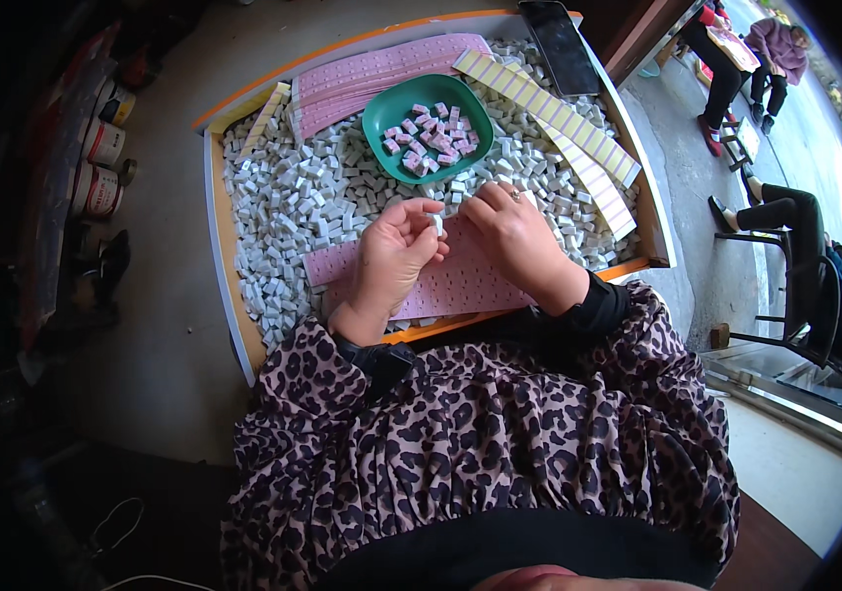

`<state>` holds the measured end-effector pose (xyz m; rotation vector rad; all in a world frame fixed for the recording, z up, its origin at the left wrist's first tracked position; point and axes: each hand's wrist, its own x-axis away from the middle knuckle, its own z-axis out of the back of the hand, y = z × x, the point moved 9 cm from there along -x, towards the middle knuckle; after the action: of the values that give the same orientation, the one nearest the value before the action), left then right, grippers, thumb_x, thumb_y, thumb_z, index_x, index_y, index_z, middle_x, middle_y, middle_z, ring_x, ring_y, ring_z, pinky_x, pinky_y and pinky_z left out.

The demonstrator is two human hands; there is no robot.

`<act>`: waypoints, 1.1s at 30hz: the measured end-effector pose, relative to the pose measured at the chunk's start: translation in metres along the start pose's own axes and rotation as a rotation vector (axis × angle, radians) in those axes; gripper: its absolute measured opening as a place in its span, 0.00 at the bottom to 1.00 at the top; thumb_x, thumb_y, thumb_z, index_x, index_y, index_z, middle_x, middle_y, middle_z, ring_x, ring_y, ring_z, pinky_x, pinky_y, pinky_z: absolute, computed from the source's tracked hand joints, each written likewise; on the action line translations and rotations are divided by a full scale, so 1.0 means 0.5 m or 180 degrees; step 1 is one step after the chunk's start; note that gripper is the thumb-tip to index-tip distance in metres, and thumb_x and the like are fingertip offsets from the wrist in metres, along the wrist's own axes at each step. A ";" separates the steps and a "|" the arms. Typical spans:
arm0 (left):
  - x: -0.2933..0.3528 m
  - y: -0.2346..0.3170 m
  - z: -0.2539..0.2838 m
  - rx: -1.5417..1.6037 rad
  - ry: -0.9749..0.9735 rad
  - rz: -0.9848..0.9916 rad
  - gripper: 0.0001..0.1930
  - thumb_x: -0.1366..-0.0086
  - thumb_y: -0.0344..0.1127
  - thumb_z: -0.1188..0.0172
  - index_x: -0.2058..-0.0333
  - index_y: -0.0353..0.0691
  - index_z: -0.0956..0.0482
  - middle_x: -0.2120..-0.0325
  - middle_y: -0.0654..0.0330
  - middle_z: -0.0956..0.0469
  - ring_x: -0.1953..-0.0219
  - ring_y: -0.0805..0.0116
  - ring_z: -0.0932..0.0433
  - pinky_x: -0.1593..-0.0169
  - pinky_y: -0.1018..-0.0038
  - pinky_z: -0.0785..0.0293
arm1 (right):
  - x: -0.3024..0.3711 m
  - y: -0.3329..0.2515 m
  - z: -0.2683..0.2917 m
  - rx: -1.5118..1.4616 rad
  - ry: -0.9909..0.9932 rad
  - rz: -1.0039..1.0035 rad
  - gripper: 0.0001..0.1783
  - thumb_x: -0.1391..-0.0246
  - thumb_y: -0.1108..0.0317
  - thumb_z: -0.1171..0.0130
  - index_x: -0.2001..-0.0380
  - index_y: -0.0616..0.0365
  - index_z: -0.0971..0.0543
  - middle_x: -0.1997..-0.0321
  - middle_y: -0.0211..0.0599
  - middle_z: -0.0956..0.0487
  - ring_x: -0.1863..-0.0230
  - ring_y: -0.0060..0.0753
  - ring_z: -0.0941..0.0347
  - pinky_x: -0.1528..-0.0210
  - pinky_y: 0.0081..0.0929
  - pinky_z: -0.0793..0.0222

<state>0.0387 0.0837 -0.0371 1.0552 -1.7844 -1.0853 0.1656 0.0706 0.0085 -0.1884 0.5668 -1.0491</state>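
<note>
My left hand [396, 251] pinches a small white block [437, 224] between thumb and fingertips. Close beside it, my right hand [517, 236] has its fingers curled together with the tips pointing down; whatever they hold is hidden. Both hands are over a pink label sheet [465, 286] with rows of small marks, lying at the tray's near edge. Just beyond the hands, a green bowl [373, 133] contains several small blocks with pink labels [433, 138]. Loose pale grey-white blocks [293, 197] fill the tray around all this.
The shallow wooden tray [216, 197] has orange and white edges. More pink sheets [342, 84], yellow-striped strips [564, 118] and a black phone [559, 49] lie toward its far side. Cans [101, 143] stand on the left. Seated people [780, 49] and a chair [785, 286] are at the right.
</note>
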 end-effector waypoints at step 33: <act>-0.004 -0.042 0.011 -0.0246 0.0146 0.0048 0.13 0.36 0.24 0.45 0.52 0.32 0.25 0.66 0.59 0.21 0.68 0.75 0.22 0.60 0.80 0.23 | 0.029 -0.014 0.003 -0.0209 -0.0222 0.0145 0.19 0.56 0.73 0.41 0.57 0.63 0.25 0.57 0.44 0.28 0.54 0.45 0.31 0.55 0.36 0.29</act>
<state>0.0395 0.0809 -0.0588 1.0110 -1.6981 -1.1034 0.1662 0.0546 0.0074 -0.2676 0.5403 -0.9769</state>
